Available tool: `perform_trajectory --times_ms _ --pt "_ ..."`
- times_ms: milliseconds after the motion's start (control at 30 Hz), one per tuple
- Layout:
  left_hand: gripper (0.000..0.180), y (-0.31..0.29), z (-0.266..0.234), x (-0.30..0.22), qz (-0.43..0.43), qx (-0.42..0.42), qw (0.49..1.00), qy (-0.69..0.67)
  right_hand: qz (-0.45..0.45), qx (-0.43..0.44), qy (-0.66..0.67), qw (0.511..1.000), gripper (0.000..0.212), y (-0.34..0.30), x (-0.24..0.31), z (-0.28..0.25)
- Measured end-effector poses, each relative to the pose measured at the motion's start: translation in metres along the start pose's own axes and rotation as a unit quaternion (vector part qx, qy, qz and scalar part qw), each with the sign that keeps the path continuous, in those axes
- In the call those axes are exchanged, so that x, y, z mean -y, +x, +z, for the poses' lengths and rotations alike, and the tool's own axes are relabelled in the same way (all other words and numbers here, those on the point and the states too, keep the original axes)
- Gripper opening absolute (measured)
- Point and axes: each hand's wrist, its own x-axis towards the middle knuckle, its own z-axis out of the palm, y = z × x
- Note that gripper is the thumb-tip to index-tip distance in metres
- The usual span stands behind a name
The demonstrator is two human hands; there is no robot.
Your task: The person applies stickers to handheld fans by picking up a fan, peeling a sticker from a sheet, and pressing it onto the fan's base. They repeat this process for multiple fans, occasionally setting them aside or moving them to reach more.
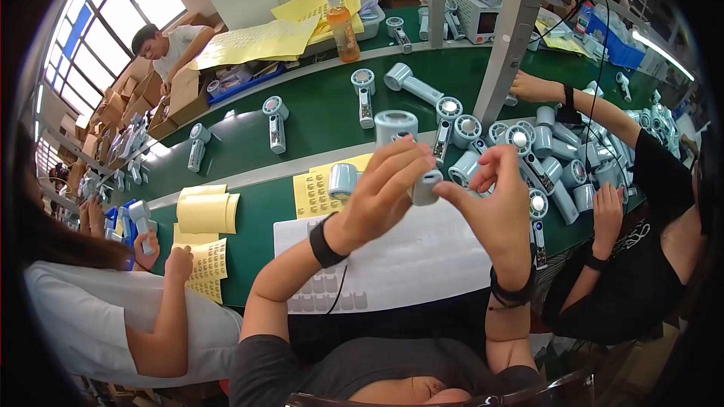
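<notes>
My left hand [385, 185] is wrapped round a pale blue-grey handheld fan [395, 123], its round head pointing away from me. The end of the fan's handle [426, 190] sticks out below those fingers, towards my right hand [494, 207]. That hand has its thumb at the handle's end, touching or nearly so, and its fingers are apart from the thumb. Beneath both hands lies a white sheet [407, 256] with grey stickers along its lower left. Another pale part [343, 180], rounded like a fan head, rests beside my left hand on a yellow sticker sheet [308, 194].
Many handheld fans [562, 169] are heaped at the right; others lie along the green conveyor belt [317, 109]. A metal post [509, 45] rises ahead on the right. An orange bottle [344, 30] stands beyond the belt. Co-workers sit on both sides, one reaching across at right [603, 109].
</notes>
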Motion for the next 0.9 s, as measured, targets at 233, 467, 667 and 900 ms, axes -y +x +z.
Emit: perform_trajectory --times_ms 233,467,667,900 --pt "0.046 -0.013 -0.033 0.154 -0.05 0.172 0.953 0.246 0.166 0.174 0.007 0.971 0.029 -0.045 -0.07 0.03" --pt "0.039 -0.054 0.001 0.255 -0.168 0.304 0.877 0.332 0.003 0.244 -0.033 0.969 0.023 -0.092 -0.066 0.075" --pt "0.065 0.01 0.036 0.27 -0.506 0.453 0.732 0.05 -0.106 0.282 -0.024 0.953 0.029 -0.118 -0.037 0.124" --pt "0.061 -0.003 0.068 0.22 -0.468 0.285 0.781 0.299 -0.097 0.259 -0.081 0.958 0.028 -0.111 -0.031 0.17"
